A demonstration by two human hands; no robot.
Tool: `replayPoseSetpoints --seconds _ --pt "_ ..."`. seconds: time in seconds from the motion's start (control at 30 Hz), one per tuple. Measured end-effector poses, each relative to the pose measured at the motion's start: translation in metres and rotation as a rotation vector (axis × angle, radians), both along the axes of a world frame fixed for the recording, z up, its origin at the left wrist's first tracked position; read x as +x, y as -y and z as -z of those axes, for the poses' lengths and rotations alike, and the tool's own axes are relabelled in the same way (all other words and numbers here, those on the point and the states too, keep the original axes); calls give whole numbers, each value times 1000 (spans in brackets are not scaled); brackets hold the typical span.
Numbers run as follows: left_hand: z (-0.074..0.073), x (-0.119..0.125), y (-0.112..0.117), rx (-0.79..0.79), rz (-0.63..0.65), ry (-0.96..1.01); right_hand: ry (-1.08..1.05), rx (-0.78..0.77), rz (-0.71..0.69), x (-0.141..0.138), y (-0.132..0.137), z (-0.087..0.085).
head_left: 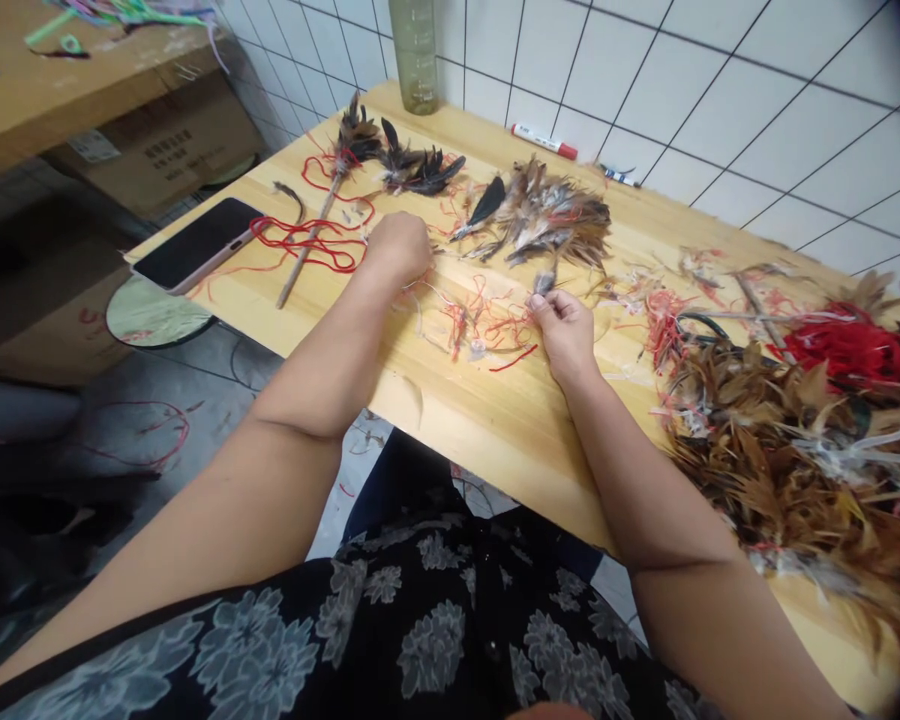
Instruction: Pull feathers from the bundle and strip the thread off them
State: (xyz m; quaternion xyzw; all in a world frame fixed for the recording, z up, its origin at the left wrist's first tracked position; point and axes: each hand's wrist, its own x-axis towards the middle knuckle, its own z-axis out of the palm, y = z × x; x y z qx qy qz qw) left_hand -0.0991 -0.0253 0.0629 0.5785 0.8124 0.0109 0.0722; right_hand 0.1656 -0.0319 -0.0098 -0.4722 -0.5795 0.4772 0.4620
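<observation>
My right hand point(568, 328) pinches a small grey feather point(544, 282) between thumb and fingers, just above the wooden table. Curled closed, my left hand point(400, 248) rests at the table's middle; what its fingers hold is hidden from me. Close to its left lies a looped red cord point(322, 245), crossing a thin stick point(311, 252) that has dark feathers point(358, 135) at its far end. Black feathers point(420, 172) lie beyond my left hand. A pile of brown and grey feathers point(555, 215) sits just past my right hand. Red thread scraps point(480, 320) are scattered between both hands.
A phone point(199, 245) lies at the table's left edge. Against the tiled wall are a greenish bottle point(415, 60) and a red-capped marker point(544, 142). Brown feather bundles point(772, 450) and a red string heap point(855, 345) cover the right side. Cardboard boxes point(172, 135) stand left.
</observation>
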Motion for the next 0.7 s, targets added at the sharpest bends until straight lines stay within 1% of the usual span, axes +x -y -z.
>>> replayPoseSetpoints --seconds 0.07,0.17,0.23,0.3,0.4,0.47,0.57,0.7 --pt "7 -4 -3 83 55 9 11 -23 16 -2 3 -5" --pt "12 -6 -2 255 156 127 30 -41 30 -5 7 -12" --pt "13 -1 2 336 234 231 33 -44 34 -7 9 -15" --pt "14 7 6 381 332 315 32 -53 48 -8 10 -16" --pt "16 21 13 381 471 383 47 -46 55 -8 10 -15" --pt "17 30 17 359 535 398 72 -9 36 -6 9 -13" --pt "17 37 22 336 610 408 109 47 15 -4 8 -10" --pt "17 41 26 340 689 422 145 54 5 -1 6 -8"
